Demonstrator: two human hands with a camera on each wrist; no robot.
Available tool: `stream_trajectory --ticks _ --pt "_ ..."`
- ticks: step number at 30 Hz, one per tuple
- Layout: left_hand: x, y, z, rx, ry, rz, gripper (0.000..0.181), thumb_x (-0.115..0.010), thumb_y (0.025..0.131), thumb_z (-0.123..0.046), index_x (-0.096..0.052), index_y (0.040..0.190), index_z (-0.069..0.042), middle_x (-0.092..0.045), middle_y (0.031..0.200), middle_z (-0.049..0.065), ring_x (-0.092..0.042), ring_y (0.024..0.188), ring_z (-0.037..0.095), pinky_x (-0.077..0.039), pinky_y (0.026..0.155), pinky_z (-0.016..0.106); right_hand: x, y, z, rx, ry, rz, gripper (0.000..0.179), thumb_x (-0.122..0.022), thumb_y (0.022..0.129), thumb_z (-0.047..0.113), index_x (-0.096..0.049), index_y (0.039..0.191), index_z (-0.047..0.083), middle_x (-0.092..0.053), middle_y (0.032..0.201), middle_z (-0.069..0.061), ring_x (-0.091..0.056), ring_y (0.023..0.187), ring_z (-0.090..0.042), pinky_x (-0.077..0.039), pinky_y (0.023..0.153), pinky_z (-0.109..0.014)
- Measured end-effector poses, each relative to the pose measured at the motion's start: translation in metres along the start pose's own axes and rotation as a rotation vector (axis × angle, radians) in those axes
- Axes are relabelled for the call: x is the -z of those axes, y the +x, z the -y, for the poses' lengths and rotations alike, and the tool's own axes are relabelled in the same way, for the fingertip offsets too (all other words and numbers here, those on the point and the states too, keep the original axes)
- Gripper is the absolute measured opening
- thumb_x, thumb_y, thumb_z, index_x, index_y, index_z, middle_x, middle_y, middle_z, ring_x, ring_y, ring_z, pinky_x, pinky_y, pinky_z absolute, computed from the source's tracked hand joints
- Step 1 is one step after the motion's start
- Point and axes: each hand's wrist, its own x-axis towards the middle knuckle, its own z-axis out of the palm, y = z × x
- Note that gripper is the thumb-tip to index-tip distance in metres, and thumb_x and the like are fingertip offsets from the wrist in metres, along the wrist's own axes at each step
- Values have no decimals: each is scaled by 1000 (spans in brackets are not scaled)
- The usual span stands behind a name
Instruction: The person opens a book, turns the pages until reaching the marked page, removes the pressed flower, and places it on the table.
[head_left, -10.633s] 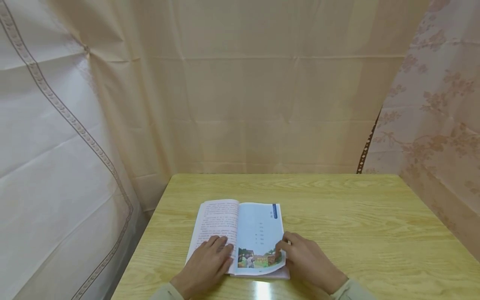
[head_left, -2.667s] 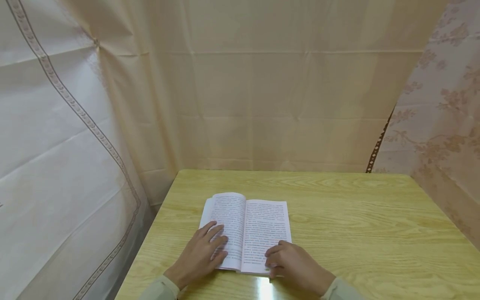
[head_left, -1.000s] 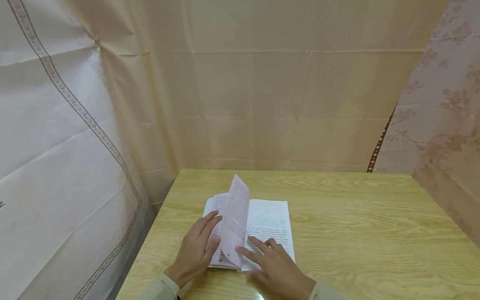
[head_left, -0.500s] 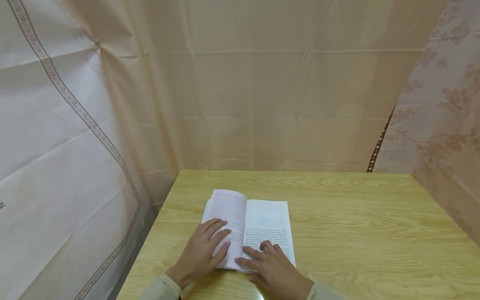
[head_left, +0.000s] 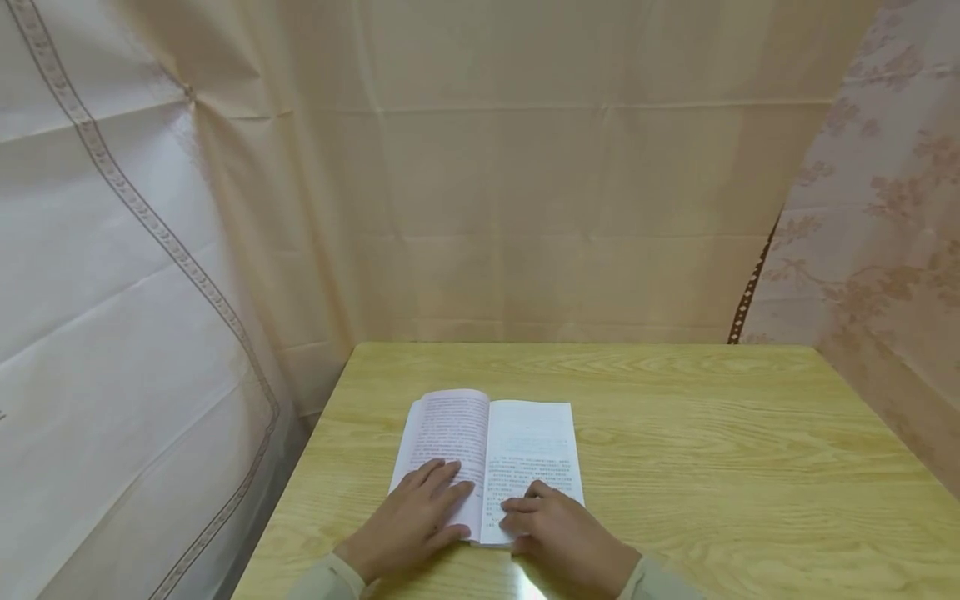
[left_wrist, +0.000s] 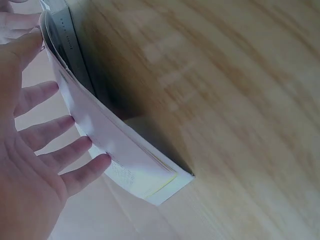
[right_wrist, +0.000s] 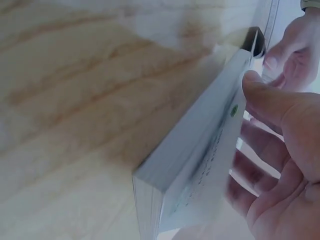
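An open book (head_left: 525, 429) lies on the wooden table, its left page tinted pinkish and its right page white with print in the lower half. My left hand (head_left: 416, 517) rests on the lower left page with its fingers spread; in the left wrist view those fingertips (left_wrist: 102, 159) touch the page. On the lower right page lies my right hand (head_left: 562, 529), fingers slightly bent and touching the paper. The right wrist view shows the thick block of pages under the right page, with my right thumb (right_wrist: 257, 82) at the page near the spine end.
The yellowish wood-grain table (head_left: 697, 442) extends beyond the book on both sides. Beige cloth (head_left: 540, 225) hangs behind its far edge. A white cloth (head_left: 112, 333) hangs at the left, and a floral cloth (head_left: 885, 250) at the right.
Over these seconds pages went from the right side to the left, one standing upright a second ago. It lies flat now under my left hand; my right hand has drawn back slightly right.
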Motion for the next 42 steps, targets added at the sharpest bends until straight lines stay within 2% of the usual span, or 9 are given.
stream_trajectory --ticks 3,8,17,22,26,28,32,37,42 --pt "1 0 0 1 -13 6 56 -53 104 -53 -54 148 -19 -47 154 10 -42 143 33 -36 117 51 4 0 -1 -5 31 14 13 -81 85 14 -73 91 22 -74 109 9 -56 84 -7 -48 74 -16" --pt "2 -1 0 1 -22 16 56 -53 104 -53 -54 148 -18 -48 153 11 -42 142 33 -36 117 50 6 -3 -3 -61 -20 -15 7 -79 88 19 -76 87 25 -73 96 16 -53 77 -5 -41 65 -15" --pt "2 -2 2 -3 -13 28 57 -49 105 -54 -53 148 -18 -48 153 10 -43 141 32 -38 116 50 7 -16 -9 -276 -157 -124 18 -83 84 42 -77 81 25 -71 87 17 -50 80 -8 -44 68 -25" --pt "2 -3 2 -10 -1 19 57 -48 105 -54 -52 149 -18 -48 153 10 -43 141 33 -38 115 50 13 -18 -10 -459 -169 -173 47 -86 78 45 -75 112 14 -74 107 2 -53 86 -13 -50 73 -28" --pt "1 -3 3 -24 9 -1 57 -49 105 -53 -52 149 -17 -49 152 11 -44 141 33 -39 114 51 16 -20 -10 -613 -174 -194 79 -90 78 37 -56 141 2 -65 124 -17 -60 99 -26 -58 77 -37" --pt "1 -3 3 -30 16 -8 57 -49 105 -53 -52 149 -17 -49 152 11 -44 141 33 -39 114 50 16 -20 -9 -662 -176 -214 79 -88 83 24 -48 145 -5 -62 124 -25 -61 104 -34 -59 79 -45" --pt "1 -3 4 -42 28 -22 57 -50 105 -53 -53 148 -16 -50 152 11 -45 140 33 -39 114 49 13 -17 -6 -724 -126 -208 54 -73 90 3 -50 136 -12 -62 119 -28 -63 105 -39 -58 81 -52" --pt "1 -2 5 -55 40 -31 57 -51 105 -52 -53 148 -15 -51 150 11 -46 140 31 -40 114 48 6 -11 -3 -697 -44 -163 29 -74 92 11 -64 117 -1 -66 110 -12 -62 98 -24 -56 80 -41" --pt "2 0 6 -75 46 -88 54 -54 105 -48 -54 145 -11 -57 144 10 -52 134 29 -44 111 45 -4 -10 -5 -456 -59 -180 35 -84 83 22 -71 115 18 -69 112 3 -56 91 -11 -49 78 -31"
